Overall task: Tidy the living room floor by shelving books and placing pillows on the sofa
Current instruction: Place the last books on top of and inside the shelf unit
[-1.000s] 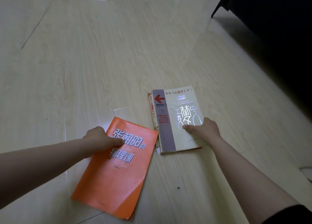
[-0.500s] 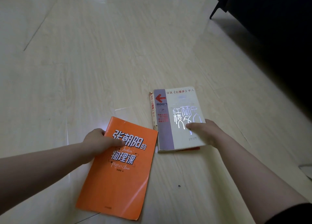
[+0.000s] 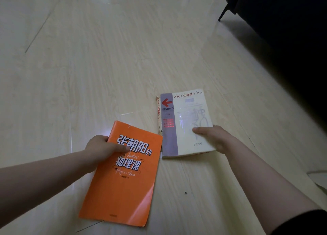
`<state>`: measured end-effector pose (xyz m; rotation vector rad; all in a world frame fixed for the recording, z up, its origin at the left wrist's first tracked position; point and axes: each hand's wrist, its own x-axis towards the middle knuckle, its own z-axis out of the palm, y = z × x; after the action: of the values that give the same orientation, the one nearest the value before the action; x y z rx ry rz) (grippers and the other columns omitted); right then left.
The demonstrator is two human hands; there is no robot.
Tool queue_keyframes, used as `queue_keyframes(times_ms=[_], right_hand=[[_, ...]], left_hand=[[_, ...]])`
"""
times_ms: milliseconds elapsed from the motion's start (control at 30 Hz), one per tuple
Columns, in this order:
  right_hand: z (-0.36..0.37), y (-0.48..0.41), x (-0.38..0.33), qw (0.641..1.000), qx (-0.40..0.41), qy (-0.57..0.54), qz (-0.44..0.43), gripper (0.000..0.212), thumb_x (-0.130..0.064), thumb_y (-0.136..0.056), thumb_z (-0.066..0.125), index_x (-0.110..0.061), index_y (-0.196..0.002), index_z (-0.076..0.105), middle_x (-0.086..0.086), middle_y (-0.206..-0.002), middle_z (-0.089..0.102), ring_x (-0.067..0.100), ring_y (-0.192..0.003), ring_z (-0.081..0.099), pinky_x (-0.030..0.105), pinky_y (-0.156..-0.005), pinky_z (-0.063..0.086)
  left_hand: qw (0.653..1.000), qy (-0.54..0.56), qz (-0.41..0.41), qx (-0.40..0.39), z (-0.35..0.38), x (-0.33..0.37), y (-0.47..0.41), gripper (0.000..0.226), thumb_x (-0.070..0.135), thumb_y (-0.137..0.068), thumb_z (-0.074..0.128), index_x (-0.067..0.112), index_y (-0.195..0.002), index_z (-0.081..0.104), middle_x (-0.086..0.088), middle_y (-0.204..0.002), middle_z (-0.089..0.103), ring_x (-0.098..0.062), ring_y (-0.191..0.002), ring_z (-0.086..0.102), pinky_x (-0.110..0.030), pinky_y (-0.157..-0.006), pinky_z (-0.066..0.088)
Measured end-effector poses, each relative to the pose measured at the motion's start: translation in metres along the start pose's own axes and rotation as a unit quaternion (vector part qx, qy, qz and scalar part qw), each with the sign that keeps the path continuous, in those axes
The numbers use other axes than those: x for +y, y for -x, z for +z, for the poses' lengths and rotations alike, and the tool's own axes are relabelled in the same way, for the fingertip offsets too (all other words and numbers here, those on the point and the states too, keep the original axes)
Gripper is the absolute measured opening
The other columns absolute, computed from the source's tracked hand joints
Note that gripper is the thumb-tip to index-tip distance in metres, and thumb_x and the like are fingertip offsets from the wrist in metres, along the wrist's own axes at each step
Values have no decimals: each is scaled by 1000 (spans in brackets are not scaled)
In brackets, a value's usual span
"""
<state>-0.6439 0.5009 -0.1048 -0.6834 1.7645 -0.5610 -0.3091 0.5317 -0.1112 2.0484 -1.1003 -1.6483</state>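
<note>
A person's left hand (image 3: 100,151) thumb-clamps the left edge of an orange physics paperback (image 3: 123,185) while the right hand (image 3: 214,137) pinches the right edge of a worn white paperback (image 3: 185,121), both books down at the pale floor (image 3: 106,57); held by one edge, the limp covers could sag and slip free.

orange book (image 3: 122,190) gripped, white book (image 3: 192,110) gripped

Glossy orange book (image 3: 122,187) beside cream book (image 3: 187,128)
</note>
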Motion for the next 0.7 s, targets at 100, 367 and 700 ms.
queue_keyframes(times_ms=[100, 367, 700], right_hand=[[-4, 4, -4, 1000, 18, -15, -7, 37, -10, -80, 73, -1, -115, 63, 12, -97, 73, 24, -72, 71, 26, -52, 53], [-32, 37, -36, 995, 98, -13, -11, 48, -19, -71, 82, -6, -111, 60, 10, -103, 71, 27, -84, 71, 38, -75, 58], [-103, 237, -85, 975, 170, -115, 80, 49, -17, -73, 82, -3, -113, 56, 13, -106, 69, 28, -87, 70, 45, -80, 58]], left_hand=[[1000, 22, -1, 1, 4, 9, 7, 37, 28, -65, 86, 11, -92, 67, -9, -77, 75, -27, -64, 73, -42, -68, 59], [999, -5, 22, 49, 17, 68, 37, 29, 32, -62, 87, 16, -80, 71, -3, -68, 73, -22, -62, 71, -40, -71, 59], [996, 8, 37, 86, -9, 204, 197, 23, 33, -73, 81, 29, -77, 58, 0, -79, 64, -18, -65, 62, -32, -69, 50]])
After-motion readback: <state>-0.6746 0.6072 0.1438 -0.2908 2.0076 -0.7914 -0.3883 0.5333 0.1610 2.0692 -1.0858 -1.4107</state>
